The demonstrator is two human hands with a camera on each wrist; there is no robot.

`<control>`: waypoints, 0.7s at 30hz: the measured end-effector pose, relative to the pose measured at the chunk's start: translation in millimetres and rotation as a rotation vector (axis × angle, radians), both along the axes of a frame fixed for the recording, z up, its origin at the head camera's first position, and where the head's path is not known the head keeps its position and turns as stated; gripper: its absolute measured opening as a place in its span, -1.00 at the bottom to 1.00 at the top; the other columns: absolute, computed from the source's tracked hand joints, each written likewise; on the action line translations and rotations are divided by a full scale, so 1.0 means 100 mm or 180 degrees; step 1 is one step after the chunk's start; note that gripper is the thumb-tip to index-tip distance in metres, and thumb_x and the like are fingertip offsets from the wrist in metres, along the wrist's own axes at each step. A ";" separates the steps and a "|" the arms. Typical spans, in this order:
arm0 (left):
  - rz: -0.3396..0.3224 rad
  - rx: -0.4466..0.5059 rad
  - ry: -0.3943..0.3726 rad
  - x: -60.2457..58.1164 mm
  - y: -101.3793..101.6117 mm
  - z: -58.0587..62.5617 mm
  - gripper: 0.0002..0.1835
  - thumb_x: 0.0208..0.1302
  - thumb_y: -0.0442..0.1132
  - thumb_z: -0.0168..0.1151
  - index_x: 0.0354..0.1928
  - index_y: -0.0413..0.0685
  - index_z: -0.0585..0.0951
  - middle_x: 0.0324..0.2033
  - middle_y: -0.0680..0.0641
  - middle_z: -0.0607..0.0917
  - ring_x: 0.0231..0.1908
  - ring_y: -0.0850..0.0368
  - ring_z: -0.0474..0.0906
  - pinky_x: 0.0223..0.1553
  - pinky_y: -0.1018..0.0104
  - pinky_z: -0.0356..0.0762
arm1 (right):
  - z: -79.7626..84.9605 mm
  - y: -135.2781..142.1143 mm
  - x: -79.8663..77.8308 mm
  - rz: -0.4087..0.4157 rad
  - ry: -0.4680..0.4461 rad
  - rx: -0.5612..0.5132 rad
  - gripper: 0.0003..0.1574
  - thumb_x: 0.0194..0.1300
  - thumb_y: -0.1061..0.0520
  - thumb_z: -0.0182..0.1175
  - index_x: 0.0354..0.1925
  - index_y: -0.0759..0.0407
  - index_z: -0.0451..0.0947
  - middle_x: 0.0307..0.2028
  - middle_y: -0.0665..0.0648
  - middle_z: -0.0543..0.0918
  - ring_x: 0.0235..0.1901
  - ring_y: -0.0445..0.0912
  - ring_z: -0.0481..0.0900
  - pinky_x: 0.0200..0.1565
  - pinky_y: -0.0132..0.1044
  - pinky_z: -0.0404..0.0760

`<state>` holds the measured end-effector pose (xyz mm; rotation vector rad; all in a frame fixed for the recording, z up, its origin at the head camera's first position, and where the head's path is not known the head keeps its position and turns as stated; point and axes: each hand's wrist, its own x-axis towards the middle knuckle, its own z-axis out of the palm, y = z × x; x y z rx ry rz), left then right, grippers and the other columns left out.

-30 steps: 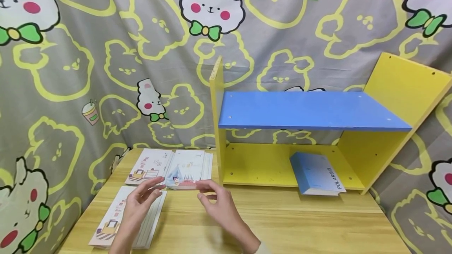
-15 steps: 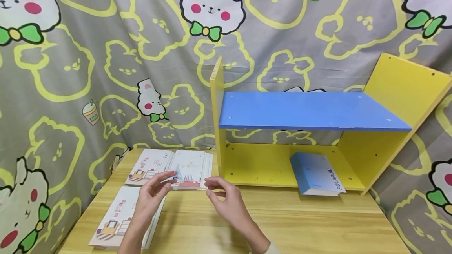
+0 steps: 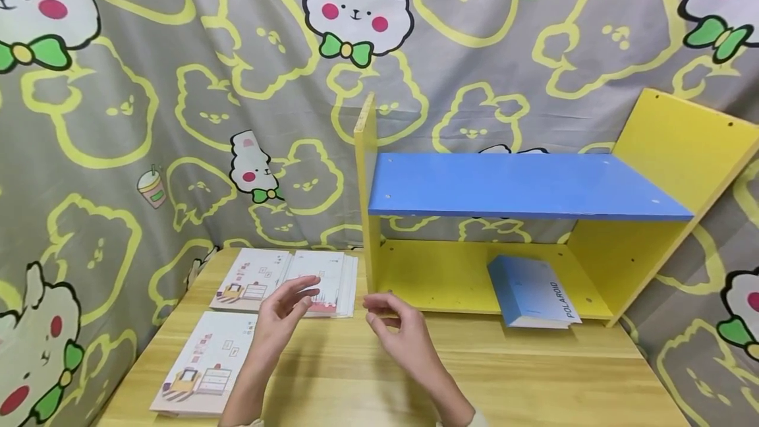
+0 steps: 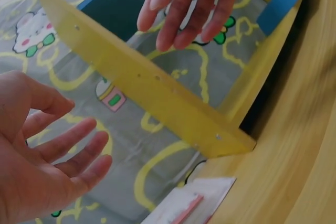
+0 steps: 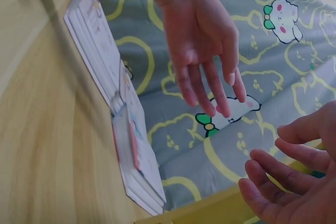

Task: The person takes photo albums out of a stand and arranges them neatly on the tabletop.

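Note:
My left hand [image 3: 283,318] hovers above the table with fingers loosely bent, overlapping the near edge of the back books in the head view. To its right my right hand [image 3: 403,331] is also raised, palm turned toward the left one. Neither holds anything; air shows between the two hands in both wrist views. Nearest the left hand lie pale illustrated books: one at the front left [image 3: 198,364], one behind it [image 3: 252,272], and a small pile [image 3: 346,288] partly hidden by the fingers. A blue-and-white book marked POLAROID [image 3: 534,292] lies in the shelf.
A yellow shelf unit [image 3: 369,216] with a blue middle board [image 3: 522,183] stands at the back right of the wooden table [image 3: 504,374]. The POLAROID book juts past its lower board. A grey patterned curtain [image 3: 196,117] hangs behind and at the sides.
Both hands have drifted to the right together, still apart and with nothing in them. More of the front left book now shows. The books and shelf have stayed put.

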<state>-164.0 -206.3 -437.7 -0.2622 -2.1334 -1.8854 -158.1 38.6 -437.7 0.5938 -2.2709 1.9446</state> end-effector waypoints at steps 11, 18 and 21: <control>-0.0157 0.0256 -0.0002 -0.08 0.25 -0.05 -0.67 0.41 -0.53 0.19 0.18 -0.34 0.60 0.14 -0.34 0.65 0.08 -0.07 0.66 -0.04 0.30 0.70 | 0.03 0.16 -0.04 -0.0121 0.0083 0.0105 -0.70 0.37 0.28 0.32 0.07 0.21 0.66 -0.02 0.11 0.74 0.01 0.06 0.69 0.10 -0.22 0.67; -0.0206 0.0309 -0.0133 -0.11 0.37 -0.06 -0.66 0.41 -0.52 0.19 0.19 -0.26 0.62 0.16 -0.27 0.66 0.11 -0.08 0.65 0.00 0.33 0.67 | 0.06 0.25 -0.06 -0.0176 0.0052 0.0091 -0.68 0.36 0.30 0.32 0.04 0.04 0.68 -0.01 0.06 0.74 0.04 0.01 0.67 0.09 -0.22 0.67; -0.0261 0.0298 -0.0087 -0.12 0.41 -0.06 -0.66 0.42 -0.50 0.20 0.19 -0.25 0.62 0.16 -0.26 0.66 0.14 -0.16 0.63 0.05 0.34 0.64 | 0.07 0.29 -0.06 -0.0203 0.0088 0.0102 -0.68 0.36 0.30 0.33 0.05 0.08 0.68 -0.01 0.08 0.74 0.03 0.00 0.67 0.08 -0.22 0.68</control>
